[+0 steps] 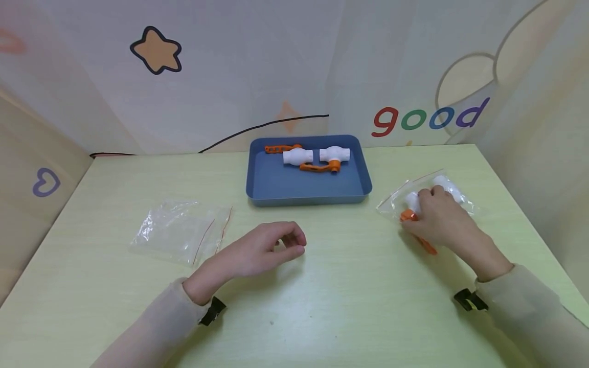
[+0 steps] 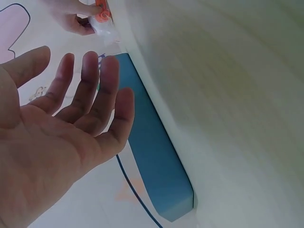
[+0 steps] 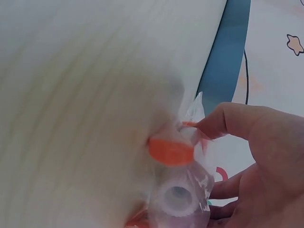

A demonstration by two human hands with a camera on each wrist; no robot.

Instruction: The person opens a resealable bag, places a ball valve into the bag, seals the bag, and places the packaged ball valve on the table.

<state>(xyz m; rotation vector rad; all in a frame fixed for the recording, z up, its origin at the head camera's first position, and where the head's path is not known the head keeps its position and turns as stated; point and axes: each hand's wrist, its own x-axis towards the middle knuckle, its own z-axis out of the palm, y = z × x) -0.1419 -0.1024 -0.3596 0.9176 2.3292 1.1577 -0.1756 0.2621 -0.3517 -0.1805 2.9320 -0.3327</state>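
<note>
At the right, my right hand [image 1: 439, 217] grips a clear zip bag [image 1: 394, 202] that holds white plastic ball valve parts [image 1: 412, 203] with orange handles [image 1: 425, 245]. In the right wrist view the thumb and fingers pinch the bag beside a blurred orange piece [image 3: 171, 153] and a round white valve end [image 3: 178, 197]. The palm hides part of the contents. My left hand [image 1: 257, 250] hovers over the table's middle, fingers loosely bent around nothing. Its palm and spread fingers [image 2: 109, 78] show in the left wrist view.
A blue-grey tray [image 1: 299, 188] stands at the back centre, with two white ball valves [image 1: 334, 154] with orange handles lying in it. Flat clear zip bags [image 1: 170, 232] lie left of the left hand. A printed curtain [image 1: 239, 66] closes off the back of the pale table [image 1: 349, 306].
</note>
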